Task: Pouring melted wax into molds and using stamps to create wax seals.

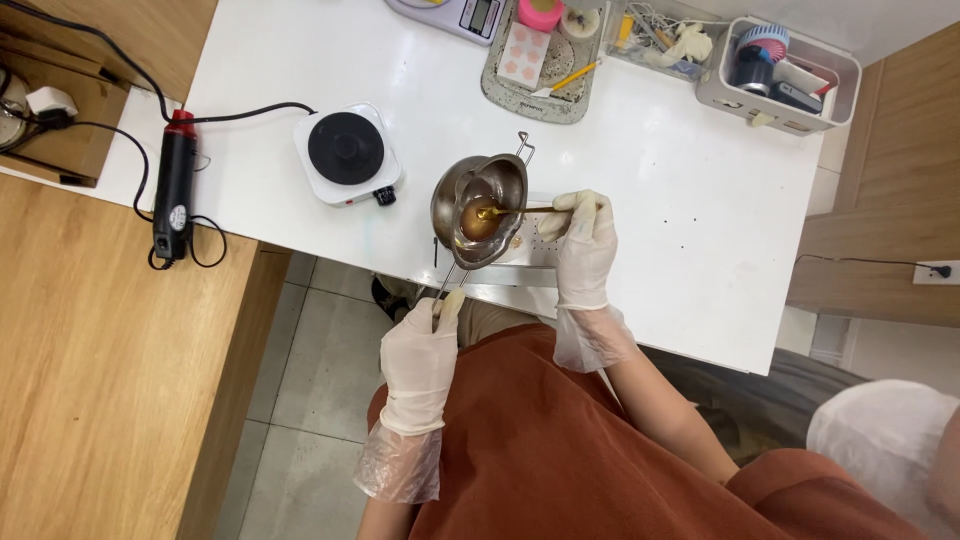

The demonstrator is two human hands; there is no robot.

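Melting pot (480, 208) | handle gripped by left hand (420, 355) | right hand (585, 245) pinches stirring stick (515, 211) inside

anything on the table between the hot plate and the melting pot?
No. In the head view, only bare white table separates the hot plate from the metal melting pot.

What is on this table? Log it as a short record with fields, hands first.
left hand: gloved left hand grips the long handle of the metal pot, held tilted above the table edge
right hand: gloved right hand holds a thin stick with its tip in the pot
pot contents: amber liquid
under pot: small white tray, partly hidden
table: white table
left of pot: hot plate, black heat gun with cord
far edge: scale, grey tray, white bin
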